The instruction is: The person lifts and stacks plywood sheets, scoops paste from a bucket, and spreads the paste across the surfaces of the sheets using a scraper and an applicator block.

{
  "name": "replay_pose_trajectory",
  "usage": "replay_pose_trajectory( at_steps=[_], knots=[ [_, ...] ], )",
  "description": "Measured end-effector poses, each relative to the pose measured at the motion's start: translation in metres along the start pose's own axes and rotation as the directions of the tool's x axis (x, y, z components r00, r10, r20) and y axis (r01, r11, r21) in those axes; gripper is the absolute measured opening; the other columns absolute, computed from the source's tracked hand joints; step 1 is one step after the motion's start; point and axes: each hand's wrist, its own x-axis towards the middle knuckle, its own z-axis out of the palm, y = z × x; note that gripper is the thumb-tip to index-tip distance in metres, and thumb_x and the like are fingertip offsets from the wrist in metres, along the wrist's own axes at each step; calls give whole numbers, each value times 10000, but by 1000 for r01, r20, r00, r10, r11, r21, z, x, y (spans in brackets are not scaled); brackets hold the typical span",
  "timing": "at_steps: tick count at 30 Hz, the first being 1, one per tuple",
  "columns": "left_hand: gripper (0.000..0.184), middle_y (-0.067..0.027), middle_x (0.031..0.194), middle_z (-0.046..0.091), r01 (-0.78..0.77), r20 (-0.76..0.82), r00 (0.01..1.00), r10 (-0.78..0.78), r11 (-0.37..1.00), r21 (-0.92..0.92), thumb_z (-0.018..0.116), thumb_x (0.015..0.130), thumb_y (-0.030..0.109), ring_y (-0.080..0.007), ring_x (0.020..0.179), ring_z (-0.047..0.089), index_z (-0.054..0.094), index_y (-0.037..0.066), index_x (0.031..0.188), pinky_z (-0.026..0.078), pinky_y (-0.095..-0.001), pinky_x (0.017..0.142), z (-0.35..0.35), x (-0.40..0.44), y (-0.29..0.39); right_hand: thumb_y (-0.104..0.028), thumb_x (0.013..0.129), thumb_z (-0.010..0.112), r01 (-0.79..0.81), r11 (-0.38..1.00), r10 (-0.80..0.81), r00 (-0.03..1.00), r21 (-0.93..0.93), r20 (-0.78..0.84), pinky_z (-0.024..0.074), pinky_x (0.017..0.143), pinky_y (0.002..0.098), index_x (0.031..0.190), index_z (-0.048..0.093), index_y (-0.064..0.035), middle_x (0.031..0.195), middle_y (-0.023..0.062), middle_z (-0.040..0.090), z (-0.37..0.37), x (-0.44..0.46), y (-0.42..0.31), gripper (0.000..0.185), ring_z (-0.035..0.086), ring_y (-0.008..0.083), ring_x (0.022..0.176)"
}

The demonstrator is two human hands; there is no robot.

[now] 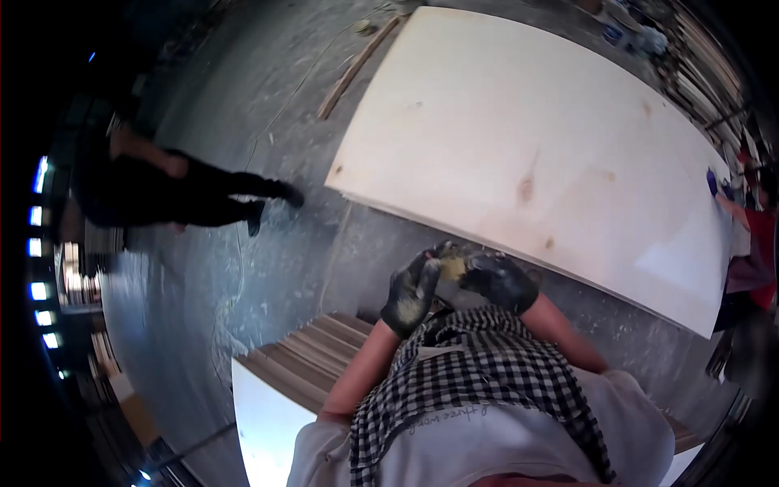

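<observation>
In front of my apron, my left hand and my right hand come together, both in dark gloves smeared with a pale residue. Between them is a small yellowish piece, too blurred to name exactly. My right hand's fingers close on its right side, while those of my left hand curl against its left side. A tiny red spot shows at the left fingertips. Just beyond my hands is the near edge of a stack of large pale plywood sheets, the top one marked with brown knots.
At the left a person in dark clothes stands on the grey floor. Another person in red is at the sheets' right end. Stacked boards lie by my left arm. A wooden strip lies beyond.
</observation>
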Motion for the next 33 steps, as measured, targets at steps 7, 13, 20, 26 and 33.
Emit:
replay_pose_trajectory(
  at_steps=[7,13,20,26,33],
  knots=[
    [376,-170,1226,536,-234,-371,890,265,964,127,457,937,217,-274,1152,506,481,-10,1235,370,-371,981,-134,-73,-56,-124,903,505,-112,993,106,987,44,121,458,947,354,1165,545,13,1143,124,591,123,118,92,298,577,219,1034],
    [502,-189,1322,444,-269,-308,742,-596,155,-950,395,946,382,-306,1184,462,387,58,1329,348,-459,1006,-227,-75,-136,-171,825,583,720,-467,-246,452,-513,858,447,896,357,1103,624,-111,1101,61,617,179,230,132,288,569,245,1017],
    [360,-201,1207,540,231,-361,932,-18,798,556,459,943,244,-400,1066,531,488,61,1252,444,-390,875,-312,-18,-246,-170,785,643,574,-55,-189,797,-817,573,476,876,360,1055,629,-74,1065,110,630,99,411,176,287,586,279,988],
    [314,-29,751,578,703,-338,650,-681,708,-75,600,882,321,-103,667,544,535,75,1066,444,-268,593,-434,11,-318,-116,867,554,-116,969,-1,882,-219,-471,524,687,268,1045,631,-18,942,91,661,32,555,180,217,629,139,760],
    [376,-190,1006,603,766,-91,632,-769,603,225,516,904,358,-342,951,583,510,55,1127,450,-379,807,-488,36,-391,-166,893,542,-65,884,-257,760,-463,-597,477,707,255,1099,618,3,984,79,657,28,692,154,278,605,139,797]
  ],
)
